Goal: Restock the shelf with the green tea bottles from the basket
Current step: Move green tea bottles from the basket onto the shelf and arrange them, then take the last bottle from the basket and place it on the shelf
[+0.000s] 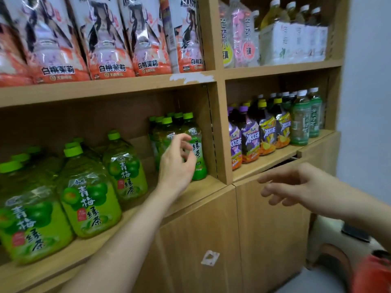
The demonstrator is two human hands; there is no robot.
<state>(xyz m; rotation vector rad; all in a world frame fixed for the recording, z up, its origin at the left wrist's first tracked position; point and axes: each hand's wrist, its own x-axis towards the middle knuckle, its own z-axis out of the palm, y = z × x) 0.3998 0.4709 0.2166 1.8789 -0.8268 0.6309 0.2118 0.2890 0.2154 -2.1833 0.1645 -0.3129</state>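
Several small green tea bottles (195, 144) with green caps stand in a cluster at the right end of the middle wooden shelf (203, 187). My left hand (176, 159) hovers just in front of the nearest one, fingers curled and apart, holding nothing. My right hand (296, 185) is lower and to the right, in front of the cabinet doors, fingers spread and empty, slightly blurred. Part of a red-orange basket (372, 275) shows at the bottom right corner; its contents are hidden.
Large green plum tea bottles (88, 193) fill the shelf's left part. Peach jasmine packs (105, 39) sit above. The right bay holds purple and yellow iced tea bottles (260, 134). Closed cabinet doors (211, 240) lie below. A pale wall (368, 81) bounds the right.
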